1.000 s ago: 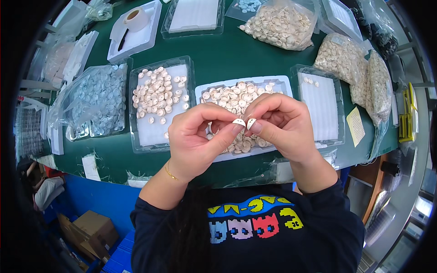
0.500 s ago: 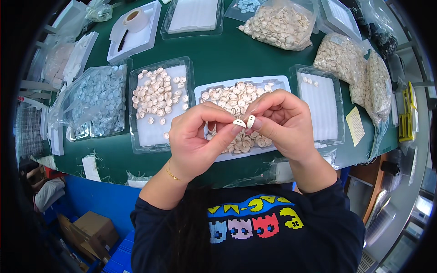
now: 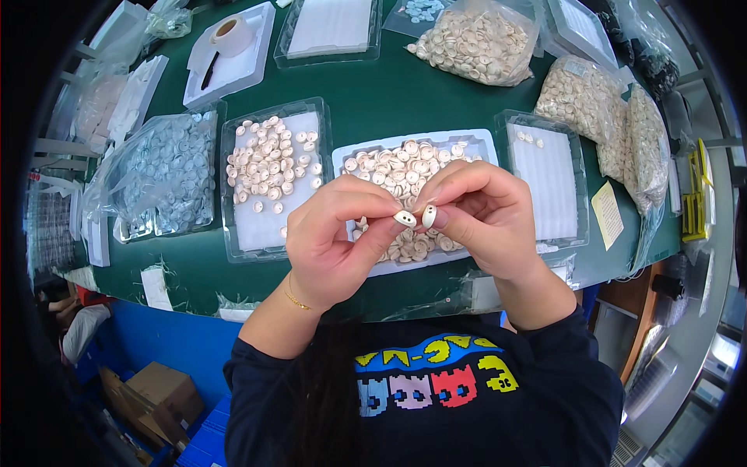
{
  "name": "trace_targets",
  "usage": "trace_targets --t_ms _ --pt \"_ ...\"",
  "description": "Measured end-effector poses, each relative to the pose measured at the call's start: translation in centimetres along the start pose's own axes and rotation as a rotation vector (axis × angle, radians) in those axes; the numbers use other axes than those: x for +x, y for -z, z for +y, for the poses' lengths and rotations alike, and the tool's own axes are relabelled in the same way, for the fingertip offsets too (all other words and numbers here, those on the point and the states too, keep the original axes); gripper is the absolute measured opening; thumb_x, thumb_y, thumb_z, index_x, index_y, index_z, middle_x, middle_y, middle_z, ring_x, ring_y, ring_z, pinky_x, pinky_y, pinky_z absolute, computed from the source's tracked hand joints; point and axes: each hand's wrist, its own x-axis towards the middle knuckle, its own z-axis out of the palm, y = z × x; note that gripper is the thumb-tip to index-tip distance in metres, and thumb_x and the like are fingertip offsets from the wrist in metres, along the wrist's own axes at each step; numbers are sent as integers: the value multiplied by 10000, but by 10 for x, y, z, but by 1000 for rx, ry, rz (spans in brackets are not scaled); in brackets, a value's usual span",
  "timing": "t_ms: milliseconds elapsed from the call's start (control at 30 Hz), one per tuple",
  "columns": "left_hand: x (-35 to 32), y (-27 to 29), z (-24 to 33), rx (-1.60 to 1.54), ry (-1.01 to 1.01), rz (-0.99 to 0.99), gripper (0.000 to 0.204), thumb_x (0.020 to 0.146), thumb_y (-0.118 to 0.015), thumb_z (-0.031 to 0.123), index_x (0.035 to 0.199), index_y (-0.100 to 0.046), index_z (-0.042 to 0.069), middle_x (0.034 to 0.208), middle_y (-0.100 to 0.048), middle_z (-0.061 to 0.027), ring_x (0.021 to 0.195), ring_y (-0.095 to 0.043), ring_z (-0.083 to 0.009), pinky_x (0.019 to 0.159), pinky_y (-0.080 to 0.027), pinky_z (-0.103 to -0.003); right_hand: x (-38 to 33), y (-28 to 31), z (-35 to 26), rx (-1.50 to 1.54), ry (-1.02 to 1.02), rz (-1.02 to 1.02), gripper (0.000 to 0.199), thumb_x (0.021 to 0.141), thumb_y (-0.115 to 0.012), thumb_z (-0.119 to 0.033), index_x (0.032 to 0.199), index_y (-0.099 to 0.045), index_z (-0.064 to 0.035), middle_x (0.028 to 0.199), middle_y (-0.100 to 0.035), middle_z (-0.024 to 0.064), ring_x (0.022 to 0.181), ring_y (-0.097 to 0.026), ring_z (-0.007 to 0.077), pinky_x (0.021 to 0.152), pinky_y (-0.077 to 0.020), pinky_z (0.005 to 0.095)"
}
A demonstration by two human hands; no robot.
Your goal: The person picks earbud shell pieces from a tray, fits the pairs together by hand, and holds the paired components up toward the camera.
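Above a heaped white tray [image 3: 484, 145], my two hands meet almost fingertip to fingertip. My left hand [image 3: 331, 233] pinches a small white rounded shell piece [image 3: 405, 219] between thumb and forefinger. A second white shell piece [image 3: 429, 216] is pinched the same way in my right hand [image 3: 486, 222]. Both show dark holes on the sides turned up, and they sit side by side, very close; whether they touch I cannot tell. Many cream shell pieces [image 3: 405, 167] fill the tray underneath, partly hidden by my hands.
A clear tray [image 3: 257, 229] of cream pieces stands left, beside a bagged tray of bluish pieces [image 3: 167, 175]. On the right is a foam-lined tray [image 3: 548, 194] with a few pieces. Filled bags [image 3: 482, 43], a tape roll [image 3: 232, 35] and a paper note [image 3: 607, 216] lie around.
My left fingers have turned their shell piece so its holes show more fully, and it sits slightly lower. The right piece has tilted a little. Both grips hold.
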Motion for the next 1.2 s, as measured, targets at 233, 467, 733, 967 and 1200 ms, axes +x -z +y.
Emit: trace_targets --t_ms 233,467,733,967,1200 --pt "0 1 0 43 -86 46 188 707 -649 -115 866 -591 -34 779 -618 -127 667 -584 -175 579 -460 -248 2 -1 -10 -424 257 -146 247 718 -584 129 930 -650 20 817 -594 94 748 -555 143 611 -427 227" --pt "1 -1 0 47 -140 67 191 705 -656 -108 864 -595 -21 782 -624 -122 677 -579 -176 574 -449 -247 2 -4 -8 -408 306 -65 308 679 -585 108 955 -657 -6 795 -604 89 698 -555 159 583 -423 250" --pt "0 0 -3 80 -172 56 200 708 -653 -107 871 -591 -10 781 -626 -119 663 -571 -178 560 -441 -250 2 0 -11 -476 310 -197 274 674 -565 117 907 -647 -3 800 -580 107 696 -546 163 602 -422 250" --pt "1 1 0 77 -155 54 194 711 -652 -105 867 -589 -6 778 -625 -119 658 -569 -177 554 -440 -248 4 -1 -10 -467 353 -132 282 666 -568 111 898 -665 -18 773 -573 83 651 -538 154 557 -413 242" --pt "-1 -1 -3 37 -150 77 192 721 -646 -107 879 -581 -20 783 -621 -128 668 -574 -174 565 -443 -244 1 4 -11 -497 337 -291 309 629 -516 108 897 -645 23 794 -567 121 674 -525 166 594 -409 261"
